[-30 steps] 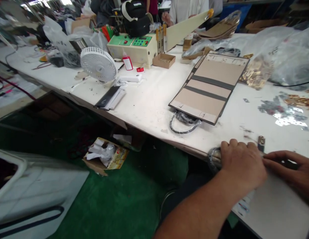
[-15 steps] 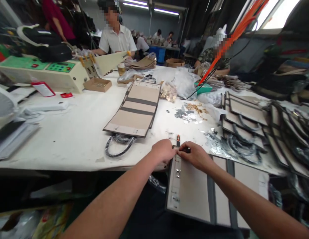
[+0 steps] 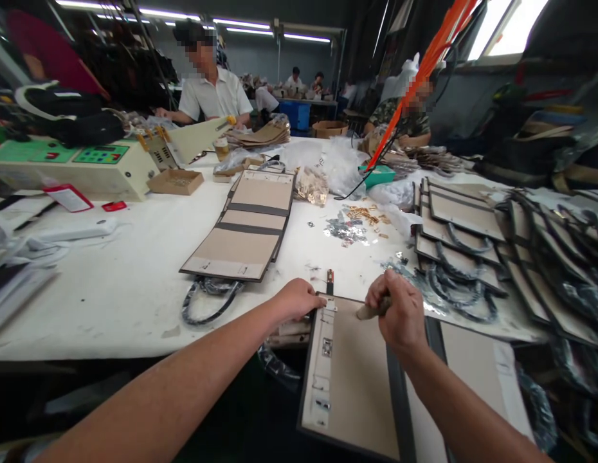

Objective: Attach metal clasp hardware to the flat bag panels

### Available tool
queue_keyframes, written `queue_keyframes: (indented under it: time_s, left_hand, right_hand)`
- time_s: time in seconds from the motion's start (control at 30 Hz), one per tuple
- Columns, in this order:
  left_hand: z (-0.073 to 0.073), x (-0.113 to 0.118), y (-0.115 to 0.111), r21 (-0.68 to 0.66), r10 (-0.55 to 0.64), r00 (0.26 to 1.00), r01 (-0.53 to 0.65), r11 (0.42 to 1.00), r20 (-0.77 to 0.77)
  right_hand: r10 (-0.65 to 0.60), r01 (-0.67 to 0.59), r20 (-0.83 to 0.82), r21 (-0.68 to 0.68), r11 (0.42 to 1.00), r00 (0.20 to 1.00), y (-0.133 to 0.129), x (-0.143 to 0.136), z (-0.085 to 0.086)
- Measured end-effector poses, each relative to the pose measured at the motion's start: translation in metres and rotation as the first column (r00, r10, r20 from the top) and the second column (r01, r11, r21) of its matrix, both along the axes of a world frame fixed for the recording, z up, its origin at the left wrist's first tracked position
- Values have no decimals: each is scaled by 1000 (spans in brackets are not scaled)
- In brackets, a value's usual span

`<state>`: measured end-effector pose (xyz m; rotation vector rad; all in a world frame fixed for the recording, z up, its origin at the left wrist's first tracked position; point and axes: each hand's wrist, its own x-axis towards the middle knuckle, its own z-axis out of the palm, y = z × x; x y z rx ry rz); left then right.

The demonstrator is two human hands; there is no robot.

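Note:
A beige bag panel (image 3: 357, 373) with dark edging and dark cross bands lies at the table's front edge, jutting towards me. Along its left side runs a pale strip (image 3: 323, 379) with small metal fittings. My left hand (image 3: 299, 299) pinches the panel's far left corner, thumb on top. Just above the panel, my right hand (image 3: 398, 308) is closed round a short tool (image 3: 371, 310) with a blunt brown-grey end pointing left; its exact kind is unclear. A dark strap with a gold-coloured fitting (image 3: 330, 278) sticks out beyond the panel's far edge.
Another stack of panels (image 3: 238, 241) with a wrapped handle (image 3: 209, 308) lies left of centre. Loose silver plates (image 3: 347, 231) and gold pieces (image 3: 369, 214) are scattered beyond. More panels (image 3: 460, 244) pile up at right. An orange cable bundle (image 3: 415, 90) hangs down. Co-workers sit across the table.
My right hand has drawn away from the panel's corner to the right and now holds the tool with its end showing. My left hand stays at the corner. The view has shifted slightly.

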<state>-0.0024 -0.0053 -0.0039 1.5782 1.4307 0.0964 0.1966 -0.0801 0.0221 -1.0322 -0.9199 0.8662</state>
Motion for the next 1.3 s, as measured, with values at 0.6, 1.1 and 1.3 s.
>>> queue_keyframes:
  time_s: [0.6,1.1,1.3]
  left_hand:
    - [-10,-4,0,35,68,991,-72,997,114]
    - [-14,-11,1,-17,23,977,-20,1000,210]
    - [-19,-9,0,-3,42,981,-42,999,190]
  right_hand:
    - [324,-324,57,-3,946,944,36,-48,12]
    - [386,-360,301,-141,922,872,42,-57,32]
    - [369,-369,79,-8,929,926,34,-54,10]
